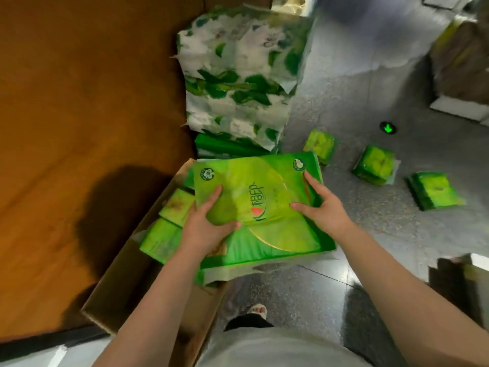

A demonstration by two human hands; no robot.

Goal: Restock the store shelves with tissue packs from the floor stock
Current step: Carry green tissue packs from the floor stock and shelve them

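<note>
One large green tissue pack (254,207) sits at the centre of the frame, held between both hands above the open cardboard box (127,282). Printed face up; dark lettering and a red mark near its middle, round emblems at its two upper corners. Pack tilted slightly, its lower edge overhanging the box's right side.

Left hand (206,223): fingers spread along the pack's left edge, thumb curled over the top face; grasping the pack. Right hand (321,205): fingers laid along the right edge, thumb pressed on the top face; also grasping the pack. Both forearms bare, entering from the bottom of the frame.

Box stands at lower left of centre, flaps open. Inside it, left of the held pack, smaller green packs (169,221) lie stacked; exact count cannot be told.

Above the held pack, at upper centre, a tall bundle in white wrapping with green leaf print (238,75) stands on the floor against a brown wooden panel (79,102) that fills the left of the frame.

Three small green packs (375,165) lie apart from each other on the grey speckled floor (370,234), right of centre. A glowing green arrow marker (388,127) is set in the floor above them. More wrapped stock, blurred, at upper right. One sandalled foot (258,309) shows at bottom centre.
</note>
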